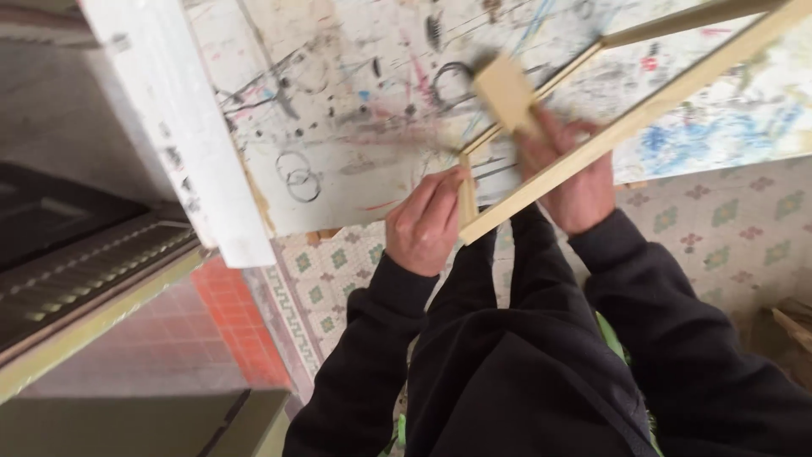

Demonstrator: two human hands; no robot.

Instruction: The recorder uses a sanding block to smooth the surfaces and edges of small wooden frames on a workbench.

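My left hand (425,222) grips the near corner of a light wooden frame (643,114) made of thin strips, which lies across a paint-stained white table (355,101). My right hand (571,173) sits behind the frame's long strip and holds a small wooden block (505,91) against the frame's inner strip. The block is blurred. Both arms wear black sleeves.
The table's white edge board (182,135) runs down the left. Below lies a patterned tiled floor (727,245) and red tiles (233,322). A dark louvred panel (76,262) stands at the left. Wood scraps (791,326) lie at the right edge.
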